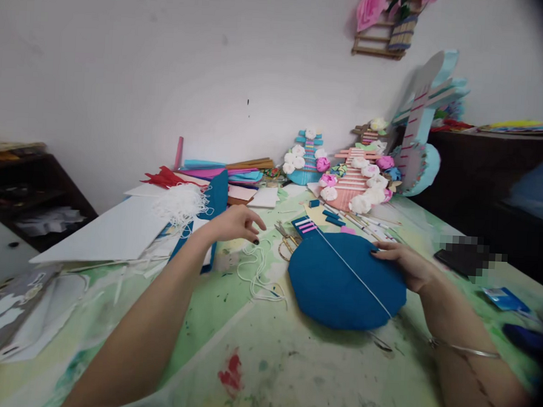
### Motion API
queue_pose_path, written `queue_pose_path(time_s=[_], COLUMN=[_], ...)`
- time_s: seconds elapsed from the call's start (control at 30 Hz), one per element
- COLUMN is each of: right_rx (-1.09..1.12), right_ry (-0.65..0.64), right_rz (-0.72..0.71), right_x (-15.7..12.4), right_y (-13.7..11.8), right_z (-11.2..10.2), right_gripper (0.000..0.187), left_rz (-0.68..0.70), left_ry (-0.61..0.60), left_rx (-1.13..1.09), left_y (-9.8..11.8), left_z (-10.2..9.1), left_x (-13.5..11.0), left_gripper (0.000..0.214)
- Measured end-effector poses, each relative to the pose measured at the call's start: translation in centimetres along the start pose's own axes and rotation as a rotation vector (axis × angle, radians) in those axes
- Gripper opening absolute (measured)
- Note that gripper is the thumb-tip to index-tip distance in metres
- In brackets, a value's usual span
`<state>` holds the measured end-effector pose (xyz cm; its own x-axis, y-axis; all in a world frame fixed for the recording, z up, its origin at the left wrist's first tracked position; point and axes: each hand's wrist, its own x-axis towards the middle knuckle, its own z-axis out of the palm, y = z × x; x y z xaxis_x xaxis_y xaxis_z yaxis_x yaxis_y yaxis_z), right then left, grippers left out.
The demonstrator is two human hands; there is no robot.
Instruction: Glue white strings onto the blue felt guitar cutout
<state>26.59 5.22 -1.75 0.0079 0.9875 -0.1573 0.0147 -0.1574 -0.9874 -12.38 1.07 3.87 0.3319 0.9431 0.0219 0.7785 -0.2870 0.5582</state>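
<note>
A dark blue, lute-shaped craft piece point(335, 286) with a rounded body sits tilted above the table. Its short neck carries pink and white stripes, and one white string runs from there down across the body. My right hand point(405, 265) grips the body's right edge, fingers on the face and the rest of the grip hidden behind it. Off to the left, my left hand point(241, 223) hovers with bent fingers apart and nothing visible in them. A loose white cord point(261, 276) lies on the table just below it. Scissors point(288, 239) rest partly behind the blue piece.
Decorated lute-shaped models, one blue point(306, 163) and one pink point(350, 186), stand against the wall. Left are a white yarn tangle point(183, 204) and white board point(110, 231). Small blue rolls point(333, 217) and sticks lie behind the piece. A dark phone-like object point(462, 257) lies right.
</note>
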Motion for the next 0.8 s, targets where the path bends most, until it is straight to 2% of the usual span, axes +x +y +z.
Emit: queue_pose_path(time_s=[0.07, 0.13, 0.23, 0.27, 0.33, 0.37, 0.4, 0.47, 0.57, 0.63, 0.7, 0.8], right_rx=[-0.094, -0.158, -0.183, -0.175, -0.130, -0.104, -0.027, 0.090, 0.112, 0.070, -0.025, -0.234], right_ry=[-0.005, 0.068, 0.191, 0.222, 0.207, 0.141, -0.032, -0.307, -0.627, -0.668, -0.639, -0.626], right_rz=[0.076, 0.045, -0.094, -0.154, -0.272, -0.322, -0.369, -0.360, -0.364, -0.386, -0.407, -0.546], right_x=[0.4, 1.0, 1.0, 0.6, -1.1, -2.3, -3.7, -6.3, -8.8, -9.3, -9.5, -10.1], right_y=[0.3, 0.5, -0.1, -0.4, -1.4, -1.8, -2.2, -2.8, -2.6, -1.9, -1.3, -1.2], right_z=[-0.3, -0.7, -0.6, -0.1, 1.7, 3.1, 4.6, 8.0, 12.5, 14.0, 14.2, 12.9], right_gripper=[0.015, 0.008, 0.008, 0.010, 0.021, 0.026, 0.033, 0.044, 0.039, 0.018, 0.022, 0.022], left_rz=[0.068, 0.115, 0.178, 0.196, 0.222, 0.229, 0.232, 0.247, 0.286, 0.304, 0.298, 0.279], left_ry=[-0.019, -0.024, -0.022, -0.033, -0.090, -0.123, -0.153, -0.195, -0.252, -0.304, -0.342, -0.431], left_rx=[-0.139, -0.374, -0.777, -0.890, -1.056, -1.110, -1.151, -1.205, -1.256, -1.274, -1.280, -1.273], left_y=[0.3, 0.7, 1.6, 2.1, 3.3, 3.9, 4.6, 5.9, 7.5, 8.0, 8.3, 8.3], left_z=[0.9, 1.3, 1.2, 1.1, 1.1, 1.1, 1.2, 1.6, 2.5, 2.9, 3.2, 3.2], left_x=[0.4, 0.4, 0.1, 0.0, -0.3, -0.5, -0.6, -0.9, -1.3, -1.5, -1.5, -1.6], left_gripper=[0.037, 0.040, 0.052, 0.057, 0.067, 0.070, 0.072, 0.075, 0.079, 0.081, 0.080, 0.080])
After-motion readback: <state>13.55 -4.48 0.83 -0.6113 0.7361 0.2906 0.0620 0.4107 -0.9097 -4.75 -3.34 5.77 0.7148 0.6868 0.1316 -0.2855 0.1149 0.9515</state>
